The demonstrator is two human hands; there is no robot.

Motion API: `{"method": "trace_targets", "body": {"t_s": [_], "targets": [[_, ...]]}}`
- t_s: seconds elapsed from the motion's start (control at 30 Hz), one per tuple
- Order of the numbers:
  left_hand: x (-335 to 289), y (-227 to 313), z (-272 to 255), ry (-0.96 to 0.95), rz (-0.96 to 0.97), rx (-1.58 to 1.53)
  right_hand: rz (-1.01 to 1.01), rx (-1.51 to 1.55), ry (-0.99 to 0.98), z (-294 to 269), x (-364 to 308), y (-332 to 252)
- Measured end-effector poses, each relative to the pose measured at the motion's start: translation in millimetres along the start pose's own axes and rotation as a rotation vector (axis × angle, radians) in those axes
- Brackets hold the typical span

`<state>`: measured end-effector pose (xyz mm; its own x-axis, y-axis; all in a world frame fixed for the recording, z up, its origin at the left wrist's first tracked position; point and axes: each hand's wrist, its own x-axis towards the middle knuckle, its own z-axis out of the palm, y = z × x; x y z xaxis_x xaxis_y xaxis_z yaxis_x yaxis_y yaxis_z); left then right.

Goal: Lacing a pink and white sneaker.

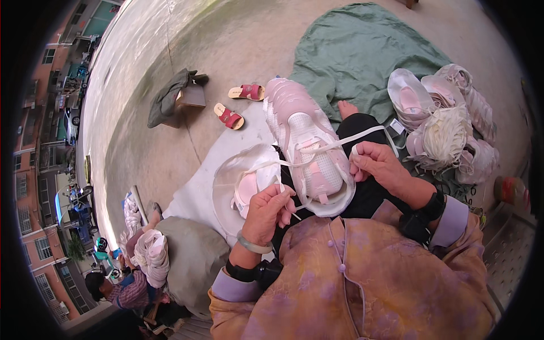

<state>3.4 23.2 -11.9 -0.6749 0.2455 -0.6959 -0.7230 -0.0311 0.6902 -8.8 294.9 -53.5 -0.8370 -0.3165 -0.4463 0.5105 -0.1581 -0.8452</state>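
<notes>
Head view, looking down at a person's lap. Pink-and-white sneaker (306,144) rests on the lap, toe pointing away, tilted slightly left. White lace (345,139) runs across the sneaker's lacing area, stretched between both hands.

Left hand (269,212): closed, fingers pinching the lace end near the heel side of the sneaker; jade-coloured bangle (252,245) on the wrist. Right hand (377,164): closed, pinching the other stretch of lace just right of the sneaker; black wrist strap (433,207) below it.

White shoe upper (243,175) lies just left of the sneaker, partly beneath the left hand. Pile of white and pink shoe parts (445,124) sits to the right, on a green cloth (357,51) spread on the concrete floor (226,34). Two red sandals (238,105) lie on the floor further out, well apart from the sneaker. Another person (122,289) sits at lower left beside a second stack of shoe parts (150,252).
</notes>
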Motion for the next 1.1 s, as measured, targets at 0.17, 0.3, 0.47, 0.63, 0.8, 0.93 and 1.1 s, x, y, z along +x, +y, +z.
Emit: {"method": "trace_targets", "body": {"t_s": [0.17,0.3,0.47,0.63,0.8,0.93,1.1], "targets": [[34.5,-0.3,3.7,-0.033,0.092,-0.175,-0.409,-0.254,0.146,13.0,43.7,5.7],[63.3,9.7,10.2,-0.031,0.201,-0.287,-0.346,-0.159,0.115,14.4,65.3,1.4],[71.7,23.3,14.1,0.038,0.326,-0.306,-0.354,-0.203,0.191,8.1,71.6,-3.6],[54.5,15.2,14.7,0.143,0.429,-0.166,-0.343,-0.045,0.196,13.6,57.6,5.4],[48.0,5.0,12.9,0.084,0.408,-0.272,-0.432,-0.063,0.282,19.9,57.5,12.2],[47.2,-0.6,12.5,0.085,0.377,-0.327,-0.592,-0.216,0.354,20.3,61.2,15.1],[49.1,-7.1,16.3,0.110,0.356,-0.339,-0.546,-0.198,0.342,23.3,58.3,16.0]]}}
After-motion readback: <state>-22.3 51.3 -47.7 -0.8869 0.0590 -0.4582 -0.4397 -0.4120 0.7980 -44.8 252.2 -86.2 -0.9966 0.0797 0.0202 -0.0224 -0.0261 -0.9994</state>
